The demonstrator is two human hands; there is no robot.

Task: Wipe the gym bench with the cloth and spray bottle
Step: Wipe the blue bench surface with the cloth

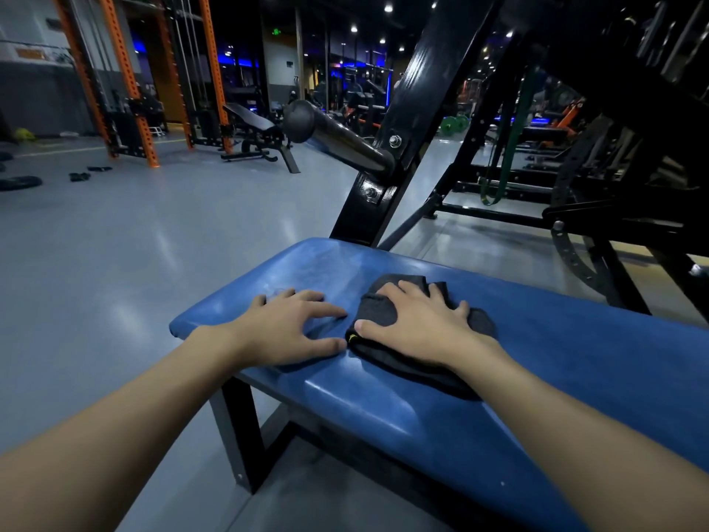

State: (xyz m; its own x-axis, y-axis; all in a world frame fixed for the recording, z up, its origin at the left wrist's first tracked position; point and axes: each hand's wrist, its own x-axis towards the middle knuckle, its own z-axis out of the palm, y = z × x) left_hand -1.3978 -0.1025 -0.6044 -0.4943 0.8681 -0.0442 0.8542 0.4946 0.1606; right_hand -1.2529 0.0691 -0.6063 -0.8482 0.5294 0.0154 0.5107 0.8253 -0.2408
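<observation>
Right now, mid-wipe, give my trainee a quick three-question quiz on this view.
1. Which hand lies flat on the dark cloth?
2. True or false: the left hand holds a spray bottle.
3. The bench pad is: A red, B blue, C green.
Key: 1. The right hand, fingers spread. 2. False; it rests bare on the bench, and no spray bottle shows. 3. B.
</observation>
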